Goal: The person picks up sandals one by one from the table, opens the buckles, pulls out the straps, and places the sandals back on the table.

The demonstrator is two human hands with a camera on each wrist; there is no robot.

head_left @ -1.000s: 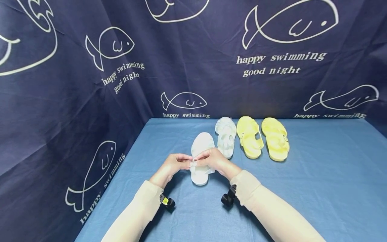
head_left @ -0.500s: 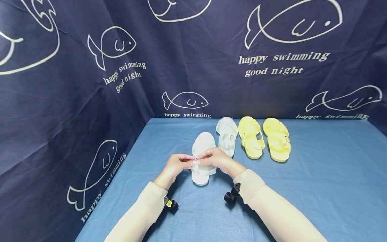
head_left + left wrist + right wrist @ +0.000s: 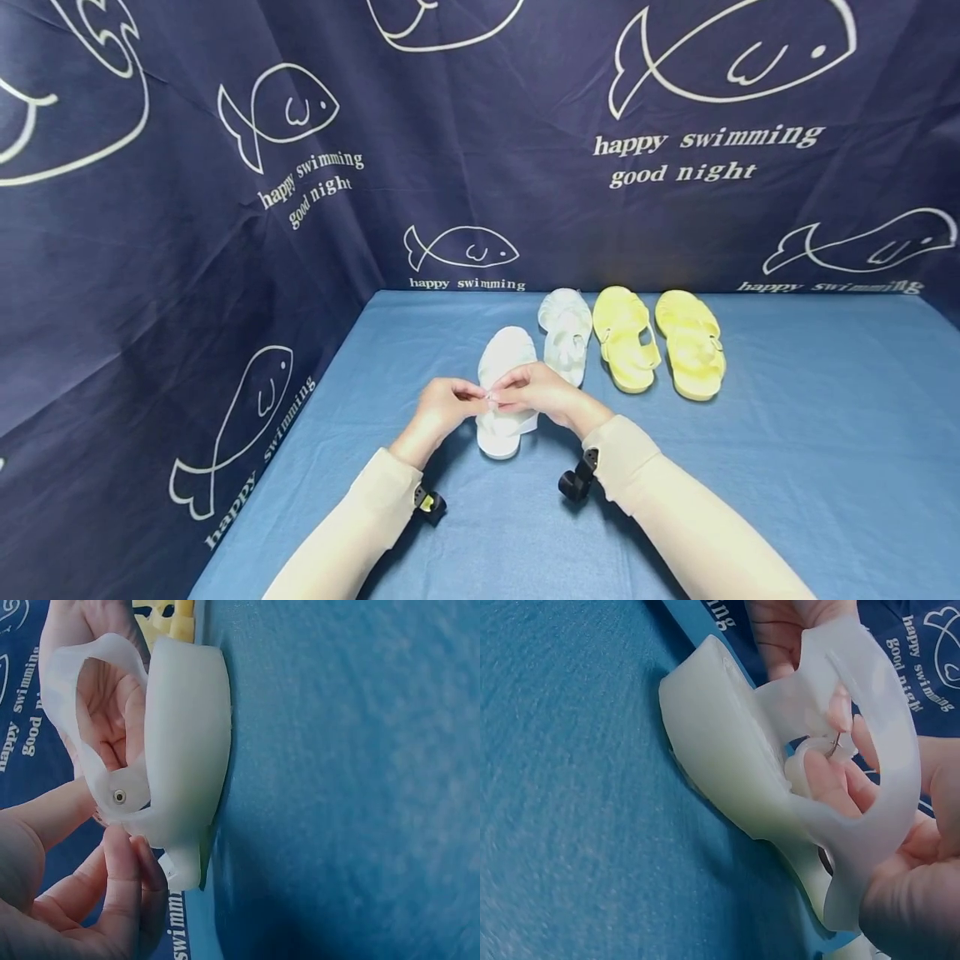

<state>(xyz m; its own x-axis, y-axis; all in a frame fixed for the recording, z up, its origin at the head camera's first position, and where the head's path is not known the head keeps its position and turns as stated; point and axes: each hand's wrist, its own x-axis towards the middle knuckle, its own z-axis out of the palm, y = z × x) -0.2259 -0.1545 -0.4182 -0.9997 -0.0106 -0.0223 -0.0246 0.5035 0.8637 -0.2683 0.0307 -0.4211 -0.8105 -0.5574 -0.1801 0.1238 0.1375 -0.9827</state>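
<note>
A white sandal (image 3: pixel 506 348) stands sole-down on the blue cloth, its toe pointing away from me. At its left side my left hand (image 3: pixel 444 408) pinches the strap near the fastening between thumb and fingertips. My right hand (image 3: pixel 546 392) reaches across from the other side and pinches the same fastening, fingertips close to the left hand's. The left wrist view shows the curved heel strap (image 3: pixel 66 701) and a round metal rivet (image 3: pixel 119 796) just above the left fingertips. A thin metal pin (image 3: pixel 836 742) shows between fingers in the right wrist view. Fingers partly hide the fastening.
A second pale sandal (image 3: pixel 567 329) lies just right of the hands. Beyond it are two yellow sandals, one (image 3: pixel 628 346) nearer and one (image 3: pixel 690 346) farther right. A dark blue fish-print curtain (image 3: pixel 480 150) hangs behind and left of the cloth-covered table (image 3: pixel 825 417).
Both hands stay on the sandal's fastening. A small loop visible between the fingertips half a second ago is now mostly covered. The head view has shifted slightly.
</note>
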